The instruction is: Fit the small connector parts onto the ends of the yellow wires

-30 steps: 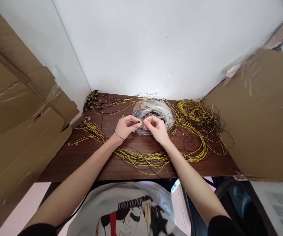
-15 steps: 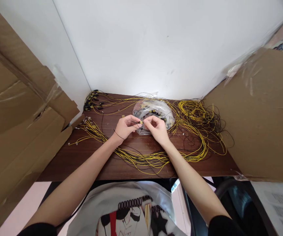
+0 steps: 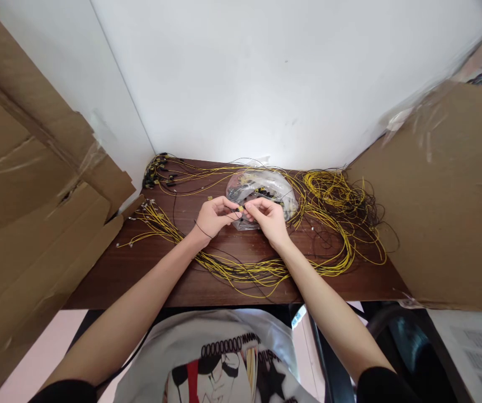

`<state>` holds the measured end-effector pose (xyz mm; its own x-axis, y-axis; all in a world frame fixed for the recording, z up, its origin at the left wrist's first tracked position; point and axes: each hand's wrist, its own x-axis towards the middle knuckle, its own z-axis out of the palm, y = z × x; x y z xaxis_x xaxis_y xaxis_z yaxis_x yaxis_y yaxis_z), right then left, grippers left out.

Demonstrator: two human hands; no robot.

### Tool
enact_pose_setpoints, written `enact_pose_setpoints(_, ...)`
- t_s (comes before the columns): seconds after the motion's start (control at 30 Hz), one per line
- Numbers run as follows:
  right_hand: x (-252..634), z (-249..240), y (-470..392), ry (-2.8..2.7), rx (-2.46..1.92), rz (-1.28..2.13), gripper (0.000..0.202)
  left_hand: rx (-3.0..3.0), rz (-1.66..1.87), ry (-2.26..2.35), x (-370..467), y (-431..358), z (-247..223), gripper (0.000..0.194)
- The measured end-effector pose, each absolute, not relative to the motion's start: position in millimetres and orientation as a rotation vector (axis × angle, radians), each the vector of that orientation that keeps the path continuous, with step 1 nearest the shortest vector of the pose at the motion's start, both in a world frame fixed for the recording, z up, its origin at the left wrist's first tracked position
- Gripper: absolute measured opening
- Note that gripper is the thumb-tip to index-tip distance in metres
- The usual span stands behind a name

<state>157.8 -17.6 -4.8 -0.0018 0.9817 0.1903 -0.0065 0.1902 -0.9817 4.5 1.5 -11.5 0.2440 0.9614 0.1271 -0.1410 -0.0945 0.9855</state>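
Both hands meet over the front of a clear plastic bag of small black and yellow parts. Between my left thumb and fingers is a small black-and-yellow connector on a thin black wire, which trails over the wrist; my left hand is closed on it. My right hand pinches at the connector's right side, thumb and forefinger together; what lies between those fingertips is too small to make out. Under the forearms runs a long bundle of yellow and black wires.
A tangled heap of yellow and black wire lies at the right rear. Black connectors are piled at the left rear, and white-tipped wire ends fan out at left. Cardboard panels flank the brown table; a white wall stands behind.
The hands stay almost in place at the connector. My right fingers have shifted very slightly; the wires and the bag look unmoved.
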Motion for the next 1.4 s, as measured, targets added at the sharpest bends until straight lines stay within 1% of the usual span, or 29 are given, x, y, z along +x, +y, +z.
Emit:
enact_pose_setpoints(0.23,158.4,-4.2,-17.2,-1.303,-1.081,1.072,0.031,1.326,1.193,0.864,4.3,3.1,-12.9,0.028)
enact_pose_setpoints(0.5,158.9,-4.1,-16.9,-1.213,-1.038,1.174,0.030,1.350,1.215,0.844,4.6,4.2,-14.0,0.027)
enact_pose_setpoints(0.73,159.5,-4.3,-16.9,-1.266,-1.036,1.158,0.025,1.352,1.215,0.832,4.7,3.0,-13.5,0.027)
enact_pose_setpoints(1.4,160.3,-6.0,-15.9,-1.273,-1.043,1.160,0.026,1.334,1.214,0.822,5.3,4.8,-15.3,0.026)
